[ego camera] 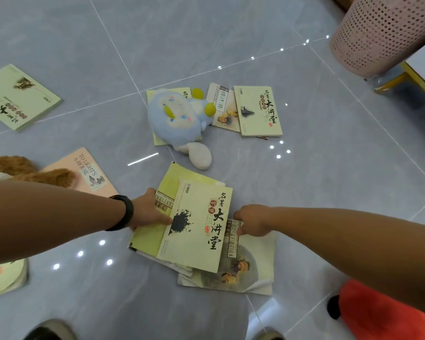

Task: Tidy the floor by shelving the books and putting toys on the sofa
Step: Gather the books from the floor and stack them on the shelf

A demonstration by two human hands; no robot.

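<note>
Books in a loose pile (194, 227) sit on the grey tiled floor (329, 168) right between both arms, and both hands are on them. Left hand (149, 212), black band (124, 212) on the wrist, has its thumb laid over the yellow-green book (167, 190) at the pile's left edge, the thumb tip just reaching the cream book on top (199, 231); its fingers look tucked under that edge, so it grips the pile from the left. Right hand (252, 220) comes in from the other side, fingers curled down onto the illustrated book at the bottom (250, 268), just beside the top book's right edge; whether it pinches or only presses, I cannot tell.

Beyond the pile, a blue plush toy (179, 121) lies on another book, with two more books (255, 111) just to its right. Far left, a green book (15, 96); nearer, a pink book (88, 173) under a brown plush (35, 173). A red toy (383, 312) sits at bottom right, a pink perforated basket (383, 33) top right.
</note>
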